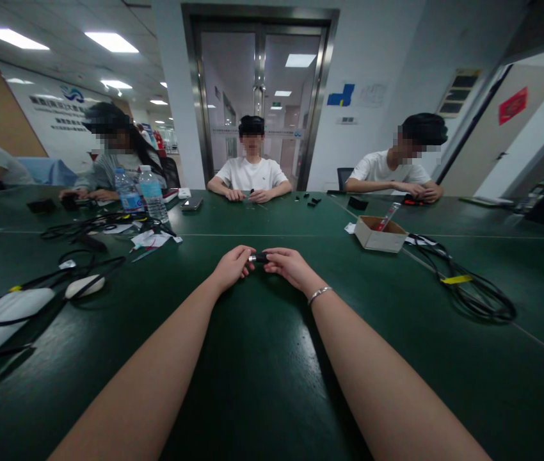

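Observation:
Above the green table (pixel 257 358), a small black-and-silver cylinder (pixel 259 258) lies level between my two hands. Its silver end is pinched by the fingers of my left hand (pixel 232 267). My right hand (pixel 291 266), with a silver bracelet (pixel 320 294) at the wrist, grips the black end. The fingertips cover part of the cylinder, and its exact kind is too small to make out.
Black cables (pixel 84 272) and paper scraps (pixel 151 239) lie at left, near two water bottles (pixel 153 195). At right are an open box (pixel 380 235) and a coiled cable (pixel 478 298). Several people sit around the table, one person (pixel 251 176) directly opposite.

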Action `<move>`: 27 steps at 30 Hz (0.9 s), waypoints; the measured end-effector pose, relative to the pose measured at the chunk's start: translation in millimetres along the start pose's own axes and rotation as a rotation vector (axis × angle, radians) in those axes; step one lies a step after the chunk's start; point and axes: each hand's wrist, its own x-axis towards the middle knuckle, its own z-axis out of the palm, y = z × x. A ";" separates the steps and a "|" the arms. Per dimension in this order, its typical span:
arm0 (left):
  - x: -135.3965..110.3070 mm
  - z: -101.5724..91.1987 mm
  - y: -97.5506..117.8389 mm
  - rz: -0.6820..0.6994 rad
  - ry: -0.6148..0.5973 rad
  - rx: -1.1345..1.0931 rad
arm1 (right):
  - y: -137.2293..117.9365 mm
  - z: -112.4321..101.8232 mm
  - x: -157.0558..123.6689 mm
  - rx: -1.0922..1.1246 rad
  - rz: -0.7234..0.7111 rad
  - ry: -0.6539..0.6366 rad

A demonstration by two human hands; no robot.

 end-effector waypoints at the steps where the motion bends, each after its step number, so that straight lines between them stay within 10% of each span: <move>1: 0.1 0.1 0.1 0.000 0.002 0.004 | -0.1 0.0 0.0 -0.003 0.001 0.000; 20: -4.3 -1.0 0.9 0.198 0.097 0.029 | 2.0 0.7 2.3 -0.006 -0.015 0.052; 27: -1.8 3.4 0.4 0.023 0.075 0.008 | 1.6 1.4 0.7 -0.024 -0.013 0.048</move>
